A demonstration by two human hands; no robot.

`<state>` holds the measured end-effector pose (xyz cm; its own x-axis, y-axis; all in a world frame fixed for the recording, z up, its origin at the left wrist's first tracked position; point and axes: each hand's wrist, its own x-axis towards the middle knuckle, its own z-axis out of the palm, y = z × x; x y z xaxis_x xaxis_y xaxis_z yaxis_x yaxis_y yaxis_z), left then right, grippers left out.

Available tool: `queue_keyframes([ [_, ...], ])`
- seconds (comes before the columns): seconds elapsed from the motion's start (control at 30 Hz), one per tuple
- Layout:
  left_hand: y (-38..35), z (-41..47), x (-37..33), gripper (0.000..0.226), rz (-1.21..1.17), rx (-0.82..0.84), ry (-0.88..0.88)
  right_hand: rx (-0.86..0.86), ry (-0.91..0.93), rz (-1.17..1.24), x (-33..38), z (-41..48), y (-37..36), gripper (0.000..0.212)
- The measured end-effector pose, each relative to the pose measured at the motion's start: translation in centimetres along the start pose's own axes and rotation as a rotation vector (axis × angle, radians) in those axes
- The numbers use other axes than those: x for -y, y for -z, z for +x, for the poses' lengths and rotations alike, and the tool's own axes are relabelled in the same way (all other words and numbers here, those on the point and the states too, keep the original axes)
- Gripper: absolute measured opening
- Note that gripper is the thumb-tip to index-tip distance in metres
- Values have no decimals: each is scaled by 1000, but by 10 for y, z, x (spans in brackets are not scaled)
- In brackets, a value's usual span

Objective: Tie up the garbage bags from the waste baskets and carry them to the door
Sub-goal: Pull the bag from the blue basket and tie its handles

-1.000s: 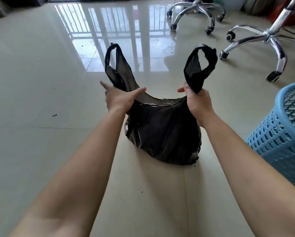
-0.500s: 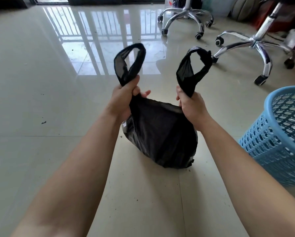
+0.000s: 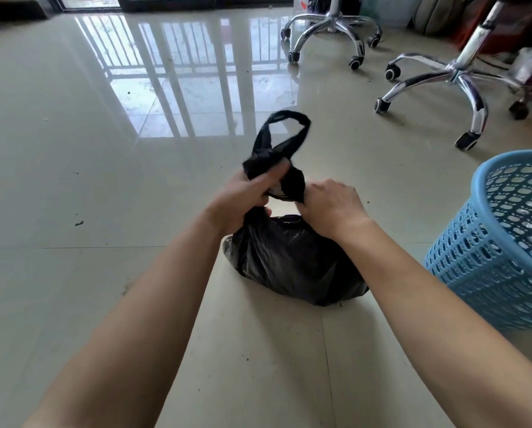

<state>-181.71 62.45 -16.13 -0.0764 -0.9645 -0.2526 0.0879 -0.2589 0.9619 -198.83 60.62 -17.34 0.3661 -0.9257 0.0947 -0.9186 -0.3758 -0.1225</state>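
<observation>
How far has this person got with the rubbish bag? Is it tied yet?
Done: the bag sits on the floor, out of the basket. In hand: the left hand and right hand each grip a handle, crossed together above the bag; no finished knot shows. Left: finishing the knot and carrying it to the door.

Black garbage bag (image 3: 292,261) on floor, handles gathered upright.
</observation>
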Motion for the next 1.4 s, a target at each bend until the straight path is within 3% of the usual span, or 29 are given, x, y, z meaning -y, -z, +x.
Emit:
queue_keyframes([
  [0.07, -2, 2, -1, 37, -192, -145, 56, -7, 52, 91, -4, -1, -4, 25],
  [0.2, 15, -1, -4, 45, -430, -89, 68, 29, 107, 389, -25, 0, -9, 28],
  [0.37, 19, -13, -12, 30, -210, 85, 60, -13, 91, 472, -30, -4, -4, 19],
  [0.47, 17, -18, -11, 28, 7, 189, 81, 74, 124, 443, -16, -4, 2, 14],
  [0.6, 16, -23, -13, 35, -69, 177, 134, 261, 121, 491, -10, 2, 6, 22],
  [0.7, 15, -26, -16, 40, -123, 169, 159, 414, -4, 668, -18, 2, 17, 25],
  [0.77, 13, -27, -19, 41, -108, 155, 167, 518, -92, 839, -24, -3, 25, 67],
  [0.83, 10, -27, -20, 39, -78, 132, 170, 458, -107, 1005, -26, -3, 28, 110],
  [0.87, 8, -26, -20, 38, -66, 123, 166, 391, -98, 1082, -25, -2, 30, 116],
  [0.93, 7, -23, -20, 35, -39, 120, 152, 310, -77, 1183, -20, 3, 42, 101],
  [1.03, 6, -20, -19, 34, 12, 125, 127, 261, -27, 1246, -13, 8, 63, 54],
  [1.13, 7, -21, -19, 38, -13, 141, 108, -31, -63, 1255, -13, 12, 73, 12],
  [1.2, 9, -23, -21, 41, -83, 153, 87, -232, -119, 1298, -15, 17, 70, 4],
  [1.27, 8, -22, -23, 40, -175, 155, 69, -313, -149, 1314, -15, 18, 64, 5],
  [1.33, 7, -20, -22, 42, -271, 136, 69, -275, -145, 1356, -16, 16, 60, 7],
  [1.4, 11, -16, -17, 41, -356, 89, 56, -86, -89, 1378, -19, 10, 59, 8],
])
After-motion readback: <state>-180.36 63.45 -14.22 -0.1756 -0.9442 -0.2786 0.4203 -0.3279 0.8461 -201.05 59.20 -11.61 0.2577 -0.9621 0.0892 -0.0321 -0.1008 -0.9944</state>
